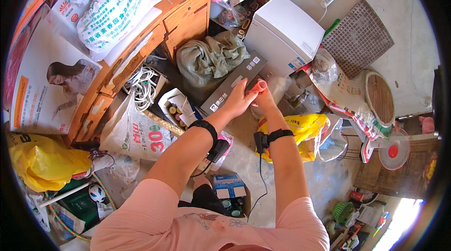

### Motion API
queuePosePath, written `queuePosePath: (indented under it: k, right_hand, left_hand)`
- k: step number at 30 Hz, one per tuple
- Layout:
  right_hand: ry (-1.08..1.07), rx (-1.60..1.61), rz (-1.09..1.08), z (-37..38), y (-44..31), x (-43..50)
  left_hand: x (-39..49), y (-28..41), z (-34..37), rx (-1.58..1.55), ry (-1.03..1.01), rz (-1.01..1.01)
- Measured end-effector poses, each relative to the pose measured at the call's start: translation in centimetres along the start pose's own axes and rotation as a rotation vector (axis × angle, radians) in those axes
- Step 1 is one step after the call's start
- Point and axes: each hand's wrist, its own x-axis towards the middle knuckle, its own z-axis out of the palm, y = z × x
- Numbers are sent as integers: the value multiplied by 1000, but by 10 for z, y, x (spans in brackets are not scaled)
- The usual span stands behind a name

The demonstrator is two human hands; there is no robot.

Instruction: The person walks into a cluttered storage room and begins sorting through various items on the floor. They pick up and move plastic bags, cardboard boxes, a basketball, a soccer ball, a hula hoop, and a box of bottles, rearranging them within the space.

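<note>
Both my hands meet in front of me, above a long grey printed carton (235,81). A small red-pink cylindrical thing, hollow at its top end (260,85), pokes up between them; it looks like a roll or a tube. My right hand (266,100) is wrapped around it from the right. Against its left side lie the fingers of my left hand (236,98), thumb raised. The lower part of the thing is hidden by my fingers. Each forearm wears a black strap with a cabled black box.
A white chest-like appliance (285,27) stands ahead, beside a crumpled woven sack (209,57). Left are a wooden desk (188,11), a bundle of white cable (141,87) and an open carton of jars (178,108). Yellow bags (310,126) and a fan (394,148) are right.
</note>
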Motion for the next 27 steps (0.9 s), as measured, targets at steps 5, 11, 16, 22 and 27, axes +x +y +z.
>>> queuePosePath:
  k: [5,11,16,22,27]
  right_hand:
    - [93,18,98,-3,-4,-16]
    - [141,86,81,-10,-28,-61]
    - [473,-367,-105,14,-44,-105]
    - [206,-546,-844,114,-52,-193]
    - [-590,-748,-1174,318,-52,-302]
  left_hand:
    - [-14,0,1,45,-14,-1]
    - [-66,30,-40,173,-25,32]
    - [-148,40,-129,292,27,167]
    - [-317,47,-277,352,132,-79]
    - [-512,82,-380,366,503,-143]
